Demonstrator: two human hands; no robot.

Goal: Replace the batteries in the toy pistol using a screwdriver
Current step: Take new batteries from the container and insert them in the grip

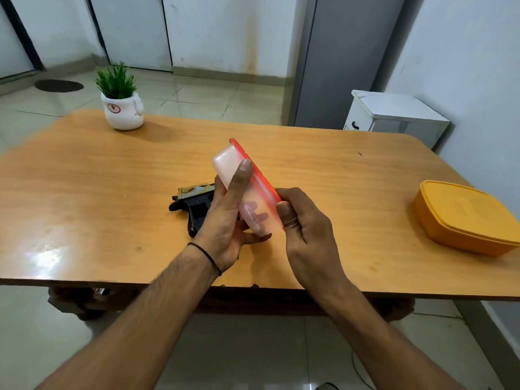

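A small translucent box [229, 161] with a red lid [254, 167] is held tilted on its side above the middle of the wooden table [112, 178]. My left hand [225, 220] grips the box body from below and behind, with one finger lying along its side. My right hand [301, 223] pinches the lid edge at the near end with the thumb on the rim. The black and gold toy pistol [194, 204] lies flat on the table right behind my left hand, partly hidden by it. No screwdriver or batteries are in view.
A closed yellow container [464, 218] sits at the table's right edge. A small green plant in a white pot [122, 108] stands at the far left corner. A white cabinet [394, 114] stands beyond the table by the wall.
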